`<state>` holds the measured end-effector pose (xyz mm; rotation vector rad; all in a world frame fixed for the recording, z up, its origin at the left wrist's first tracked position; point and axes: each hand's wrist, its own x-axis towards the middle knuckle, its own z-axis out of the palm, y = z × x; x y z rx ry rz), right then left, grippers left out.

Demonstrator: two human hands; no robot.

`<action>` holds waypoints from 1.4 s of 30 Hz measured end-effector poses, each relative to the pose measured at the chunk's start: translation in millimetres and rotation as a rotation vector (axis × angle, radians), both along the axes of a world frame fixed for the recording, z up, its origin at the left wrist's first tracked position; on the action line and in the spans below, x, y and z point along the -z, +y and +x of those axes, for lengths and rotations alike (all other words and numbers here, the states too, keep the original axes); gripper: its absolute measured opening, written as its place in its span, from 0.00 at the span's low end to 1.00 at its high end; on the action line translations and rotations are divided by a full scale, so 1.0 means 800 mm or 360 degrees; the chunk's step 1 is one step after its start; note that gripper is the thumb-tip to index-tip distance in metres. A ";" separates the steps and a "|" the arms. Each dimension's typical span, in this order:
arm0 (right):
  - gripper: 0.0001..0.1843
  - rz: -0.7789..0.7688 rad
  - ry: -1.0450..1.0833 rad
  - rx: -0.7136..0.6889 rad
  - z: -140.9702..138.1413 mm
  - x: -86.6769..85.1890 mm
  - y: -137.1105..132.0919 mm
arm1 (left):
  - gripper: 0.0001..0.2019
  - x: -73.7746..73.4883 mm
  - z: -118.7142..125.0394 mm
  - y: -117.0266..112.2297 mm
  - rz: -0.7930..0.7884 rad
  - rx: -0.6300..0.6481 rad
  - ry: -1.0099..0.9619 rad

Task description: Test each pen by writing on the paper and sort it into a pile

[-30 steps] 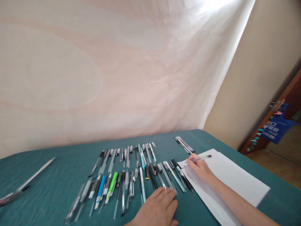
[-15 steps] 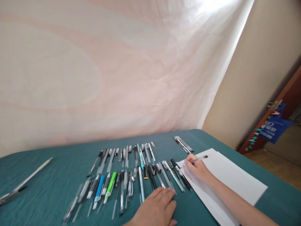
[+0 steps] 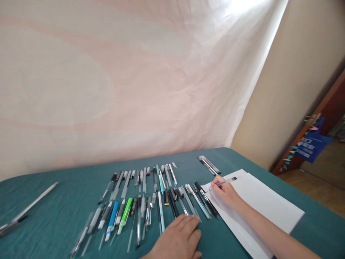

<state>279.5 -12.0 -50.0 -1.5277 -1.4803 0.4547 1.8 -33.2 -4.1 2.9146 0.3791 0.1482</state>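
Note:
My right hand (image 3: 224,191) grips a clear pen (image 3: 228,180) with a dark end, over the upper left part of a stack of white paper (image 3: 265,205). The pen's tip is hidden by my fingers, and no writing shows clearly on the sheet. My left hand (image 3: 179,235) lies palm down at the front of the table, fingers loosely stretched, holding nothing visible. Its fingertips reach the lower ends of a row of pens, near a light blue pen (image 3: 161,212) and a black pen (image 3: 173,203).
Two rows of pens and caps cover the middle of the green table (image 3: 54,216), including a green marker (image 3: 125,216) and a blue marker (image 3: 112,221). A small bundle of pens (image 3: 208,165) lies behind the paper. A long white stick-like thing (image 3: 37,199) is far left.
The view has shifted very slightly. Both hands keep nearly the same pose, with the pen still in my right hand.

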 end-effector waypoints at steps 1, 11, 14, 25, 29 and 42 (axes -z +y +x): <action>0.11 -0.0004 -0.0008 -0.0001 0.000 0.000 0.000 | 0.17 0.001 0.000 0.000 0.0001 0.0001 -0.0003; 0.12 -0.0010 0.0028 0.0019 0.000 0.000 0.000 | 0.17 0.005 0.000 0.001 0.0029 0.0004 -0.0030; 0.11 -0.0016 -0.0012 0.0000 0.001 0.001 -0.001 | 0.18 0.006 0.000 0.001 0.0015 0.0005 -0.0032; 0.11 0.0019 0.0004 0.0040 0.002 0.000 0.002 | 0.20 0.003 -0.005 0.004 0.0020 -0.0111 -0.0081; 0.11 -0.0032 -0.0013 0.0075 0.007 0.001 0.002 | 0.20 0.003 -0.007 0.005 0.0038 -0.0155 -0.0086; 0.18 -0.0014 0.0025 -0.0051 -0.010 -0.018 0.010 | 0.21 0.021 -0.004 0.010 0.0260 -0.0059 -0.0108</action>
